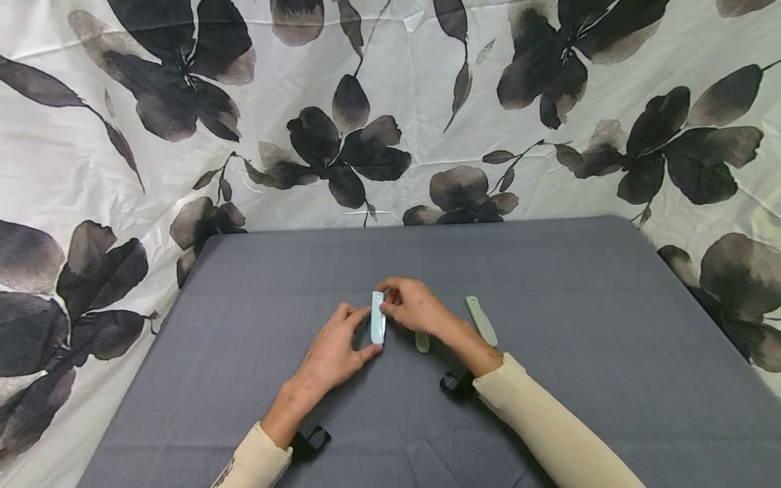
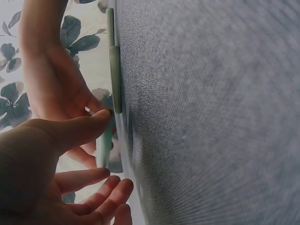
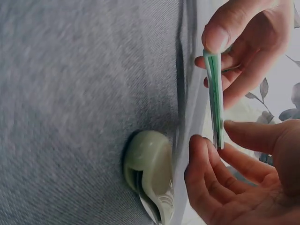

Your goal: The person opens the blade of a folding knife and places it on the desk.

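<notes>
A light blue folding knife (image 1: 377, 322) stands lengthwise between the two hands, a pale blade edge showing along its right side in the head view. The left hand (image 1: 335, 346) holds it from the left, thumb at the near end and a finger by the upper part. From the far right, the right hand (image 1: 417, 308) pinches the far end between thumb and fingers. The right wrist view shows the knife's slotted narrow side (image 3: 215, 101). Beneath the right hand lies a green folding knife (image 1: 422, 341), partly covered; its metal blade shows in the right wrist view.
Another green folding knife (image 1: 482, 322) lies on the grey cloth-covered table (image 1: 549, 271), right of the right wrist. Black wrist devices (image 1: 311, 442) hang below both forearms. A floral cloth (image 1: 378, 81) hangs behind the table's far edge.
</notes>
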### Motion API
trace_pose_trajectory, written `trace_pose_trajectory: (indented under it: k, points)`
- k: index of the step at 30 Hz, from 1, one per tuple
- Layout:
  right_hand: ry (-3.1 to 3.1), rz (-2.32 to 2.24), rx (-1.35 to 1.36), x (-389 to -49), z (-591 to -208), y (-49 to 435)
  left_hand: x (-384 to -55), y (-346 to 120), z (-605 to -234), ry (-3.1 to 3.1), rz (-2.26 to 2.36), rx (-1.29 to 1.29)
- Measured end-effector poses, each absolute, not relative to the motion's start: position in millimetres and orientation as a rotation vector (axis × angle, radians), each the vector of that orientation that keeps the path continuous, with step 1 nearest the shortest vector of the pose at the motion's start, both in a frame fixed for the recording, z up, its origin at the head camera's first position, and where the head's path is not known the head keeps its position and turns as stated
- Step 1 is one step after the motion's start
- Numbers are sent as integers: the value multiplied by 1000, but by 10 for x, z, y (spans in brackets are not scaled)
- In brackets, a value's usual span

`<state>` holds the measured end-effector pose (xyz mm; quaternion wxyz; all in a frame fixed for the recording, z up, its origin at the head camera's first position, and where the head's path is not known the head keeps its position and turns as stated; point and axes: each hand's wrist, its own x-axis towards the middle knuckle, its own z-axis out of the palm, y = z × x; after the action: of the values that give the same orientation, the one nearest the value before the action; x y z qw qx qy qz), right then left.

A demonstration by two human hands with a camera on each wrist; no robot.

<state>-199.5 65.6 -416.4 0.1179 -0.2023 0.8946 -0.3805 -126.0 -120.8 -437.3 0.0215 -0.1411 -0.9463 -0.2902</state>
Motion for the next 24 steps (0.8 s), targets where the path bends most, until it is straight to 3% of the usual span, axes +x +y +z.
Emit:
trace_pose_trajectory:
  k: [24]
  points:
    - [2086, -1760, -384, -1934, -4168, 746, -1264, -1180, -4315, -2803, -1162, -424]
